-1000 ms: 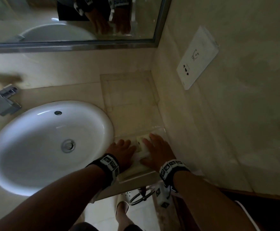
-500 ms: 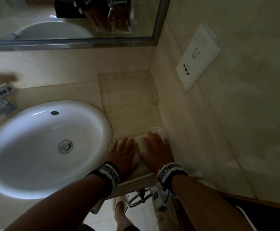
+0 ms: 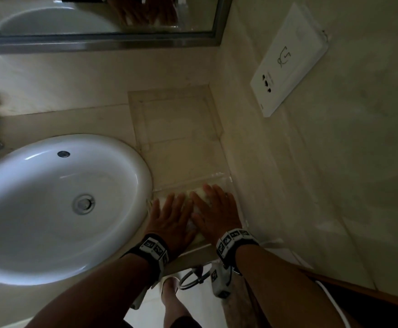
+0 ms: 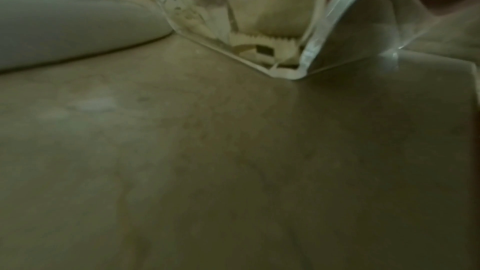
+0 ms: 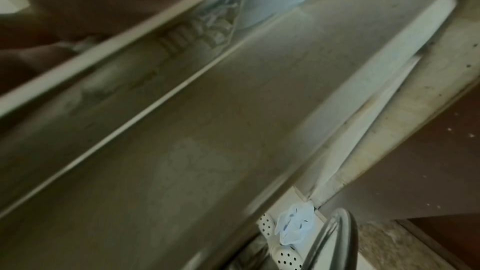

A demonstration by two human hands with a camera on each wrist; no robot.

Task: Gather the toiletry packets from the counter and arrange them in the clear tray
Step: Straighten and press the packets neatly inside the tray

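Since a second ago our hands have slid further over the packets (image 3: 199, 194), which lie in the clear tray (image 3: 217, 177) beside the sink (image 3: 51, 209). Left hand (image 3: 169, 220) and right hand (image 3: 215, 215) press flat, fingers straight, gripping nothing. We should press evenly. Perhaps three packets; one tray.

You are working in dim, yellowish light. Left of your hands the sink (image 3: 58, 204) carries soft white highlights, and beyond your fingers the tray rim (image 4: 309, 54) glints. Both wrist views are smeared and out of focus, and the head view bends straight lines near its edges.
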